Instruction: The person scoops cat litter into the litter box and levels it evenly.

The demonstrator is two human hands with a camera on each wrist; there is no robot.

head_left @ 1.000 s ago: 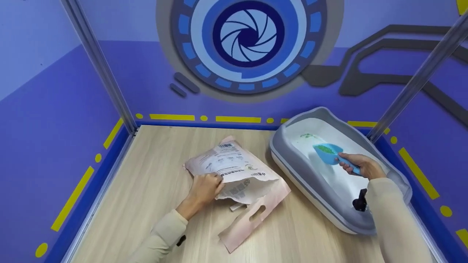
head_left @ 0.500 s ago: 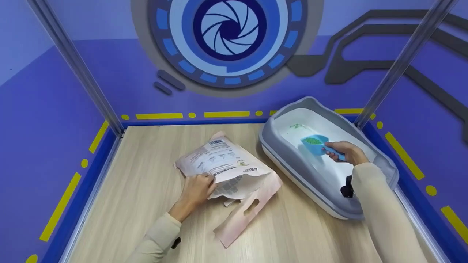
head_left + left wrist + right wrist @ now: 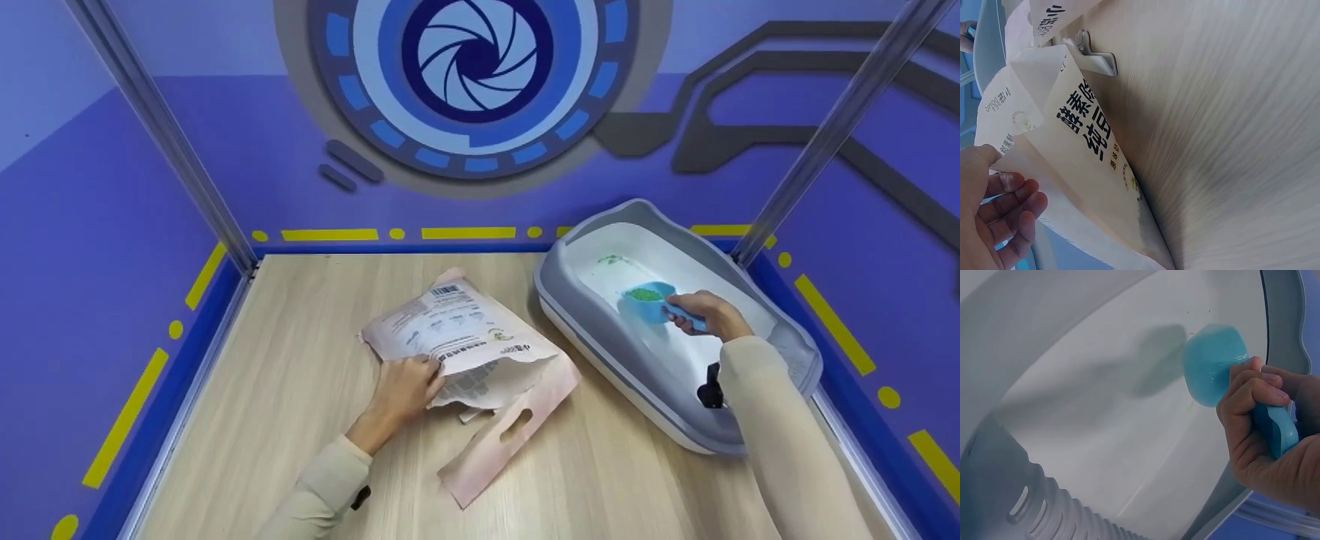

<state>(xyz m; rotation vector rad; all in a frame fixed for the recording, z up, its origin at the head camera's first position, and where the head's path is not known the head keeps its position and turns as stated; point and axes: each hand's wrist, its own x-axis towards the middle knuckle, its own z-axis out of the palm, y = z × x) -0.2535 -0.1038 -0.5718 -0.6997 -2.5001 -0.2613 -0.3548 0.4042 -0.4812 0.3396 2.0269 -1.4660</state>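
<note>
My right hand [image 3: 709, 313] grips the handle of a light blue scoop [image 3: 1216, 363] heaped with green pellets [image 3: 643, 295]. It holds the scoop inside the grey-rimmed, white litter box [image 3: 600, 367], above the floor; a shadow lies below it in the right wrist view. A small patch of pellets [image 3: 615, 259] lies toward the back of the box floor. With thumb and forefinger, my left hand [image 3: 405, 386] pinches the edge of the pale pink cat litter bag [image 3: 465, 330], which lies with its mouth gaping. Its contents are not visible.
A torn-off pink bag strip [image 3: 506, 442] with a handle hole lies before the bag's mouth. A white clip [image 3: 1092, 59] is beside it on the wooden table [image 3: 315, 315]. Blue panels with metal posts [image 3: 832, 127] enclose the back and sides.
The head view has shifted, moving the whole scene left and up. The scoop has turned slightly in my right hand, still loaded. The left hand keeps its hold on the bag.
</note>
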